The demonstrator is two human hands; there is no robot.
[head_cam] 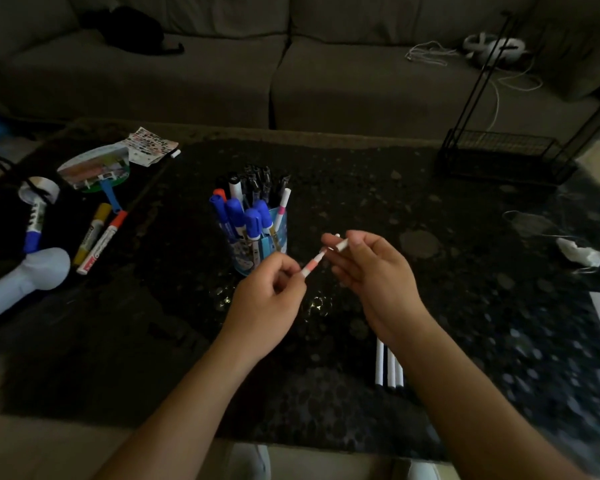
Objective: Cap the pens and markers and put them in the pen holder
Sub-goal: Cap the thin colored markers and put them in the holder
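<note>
A blue pen holder [280, 233] stands mid-table, packed with several blue and black capped markers and a pink-banded white pen. In front of it my left hand [267, 299] pinches a thin white pen with a coral band [313, 264]. My right hand [371, 268] holds a small white cap [342, 244] at fingertip level, just off the pen's tip. Three white pens [389, 367] lie on the table under my right forearm. A yellow marker [91, 234] and a red-capped marker [102, 242] lie at the left.
The dark patterned table [465, 306] also carries a tape roll [40, 190], a blue-capped marker [34, 225], a white handheld device [25, 282], a hand fan [96, 169], a sticker sheet [151, 145], crumpled white paper [582, 254] and a black wire rack [503, 155]. A grey sofa sits behind.
</note>
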